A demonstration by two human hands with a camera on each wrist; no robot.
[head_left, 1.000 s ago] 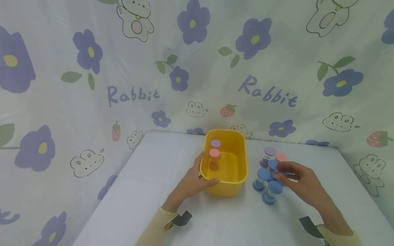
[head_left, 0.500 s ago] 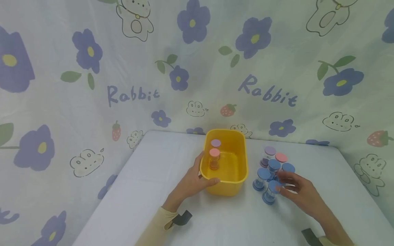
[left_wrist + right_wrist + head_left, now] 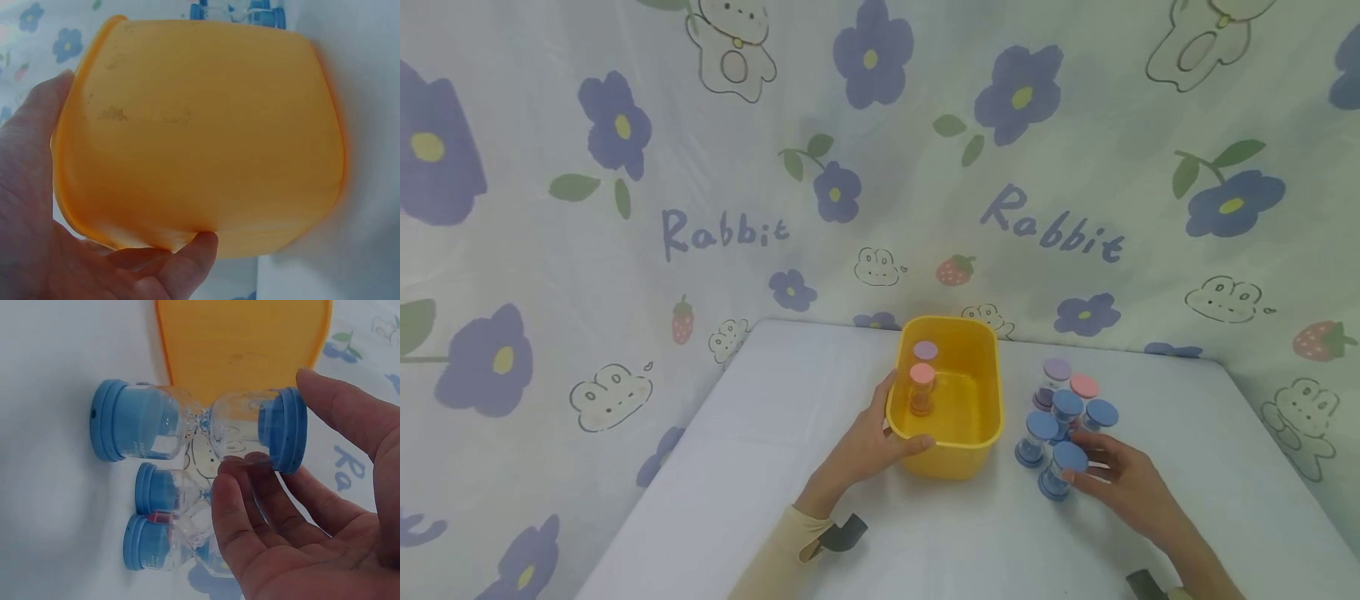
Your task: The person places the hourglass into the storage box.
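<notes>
My left hand (image 3: 872,446) holds the near left corner of a yellow plastic bin (image 3: 955,462), thumb over its rim and fingers along the outer side. Inside the bin stand a pink-capped hourglass (image 3: 922,375) and a purple-capped one (image 3: 926,350), the latter partly hidden. To the bin's right, my right hand (image 3: 1123,483) is around the nearest blue hourglass (image 3: 1070,457), which stands upright. In the right wrist view the thumb is by its upper cap and the loosely bent fingers (image 3: 234,506) lie on the other side; firm contact cannot be made out.
Close behind stand more blue hourglasses (image 3: 1042,425), a purple-capped hourglass (image 3: 1057,369) and a pink-capped one (image 3: 1084,386). All rest on a white table (image 3: 790,400). A patterned cloth (image 3: 880,150) hangs behind the table.
My right hand has moved toward the front, from the back of the cluster to the nearest blue hourglass. The left hand and the bin stay in place.
</notes>
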